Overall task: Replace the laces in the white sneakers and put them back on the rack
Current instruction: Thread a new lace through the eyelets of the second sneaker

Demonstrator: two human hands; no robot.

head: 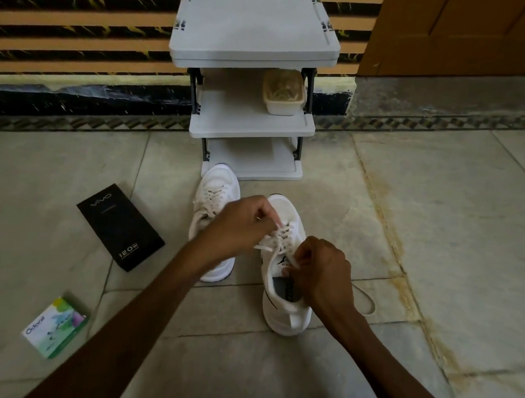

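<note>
Down on the grey stone-tiled floor (pixel 447 218), a person reaches both forearms forward, a small green-and-white cardboard carton (pixel 55 327) lying off beside the left one. Both hands meet over a white mesh sneaker (pixel 286 318) that stands with its heel toward them. The right hand (pixel 318 276) curls over the shoe's opening and pinches the white lace (pixel 278 236) beside the tongue, seemingly to steady the shoe and keep the cord taut. The left hand (pixel 242 226), farther up, pinches a strand at the eyelets, apparently to work it through. One loose end trails onto the floor to the right, so the lacing looks unfinished.

Just beside it on the left, partly hidden by the left forearm, stands the second white sneaker (pixel 219 181), its lace crossed through the eyelets. A flat black box with pale lettering (pixel 120 227) lies farther left, well apart from the work.

Beyond the toes rises the three-tier pale grey plastic rack (pixel 255 36). A cream tub (pixel 283 100) on the right of its middle shelf looks like the only thing the shoes would have to go around. Behind are a striped wall and a brown wooden door (pixel 466 32).
</note>
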